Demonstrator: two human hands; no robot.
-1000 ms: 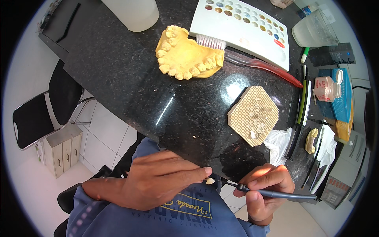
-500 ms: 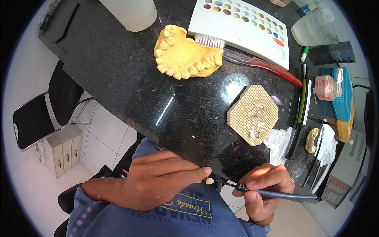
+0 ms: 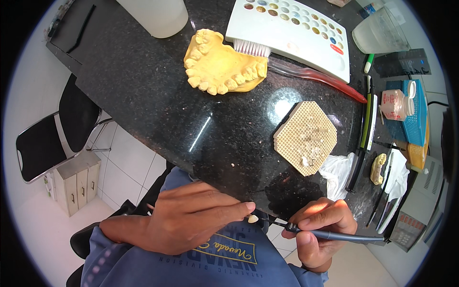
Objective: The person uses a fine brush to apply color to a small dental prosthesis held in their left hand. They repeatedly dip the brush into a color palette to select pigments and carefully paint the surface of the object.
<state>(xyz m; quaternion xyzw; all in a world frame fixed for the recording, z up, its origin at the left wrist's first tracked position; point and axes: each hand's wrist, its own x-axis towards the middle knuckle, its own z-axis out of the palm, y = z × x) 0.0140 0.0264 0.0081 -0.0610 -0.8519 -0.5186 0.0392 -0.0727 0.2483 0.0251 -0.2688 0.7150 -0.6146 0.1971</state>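
Note:
At the table's near edge, my left hand [image 3: 196, 217] is closed, its fingers hiding most of a thin holder. A small cream tooth crown [image 3: 253, 218] shows just beyond those fingertips, seemingly on the holder's end. My right hand [image 3: 322, 232] pinches a slim brush [image 3: 342, 236] with a grey-blue handle and a dark collar. Its fine dark tip points left and reaches close to the crown; whether they touch I cannot tell. A yellow dental cast [image 3: 222, 67] lies further back on the table. Right of centre is a beige honeycomb firing tray [image 3: 306, 138] with small white bits and pegs.
Behind the cast stands a white palette [image 3: 287, 43] with coloured wells, and a red-handled toothbrush [image 3: 311, 74] leans along it. Cups [image 3: 165, 19] stand at the back. On the right are crumpled tissue [image 3: 337, 172], pens, a small cast piece [image 3: 378, 169], a bottle [image 3: 394, 105] and a blue basket [image 3: 417, 112].
Both hands keep nearly the same pose, with the brush tip still near the crown. The table things appear shifted very slightly left in the picture.

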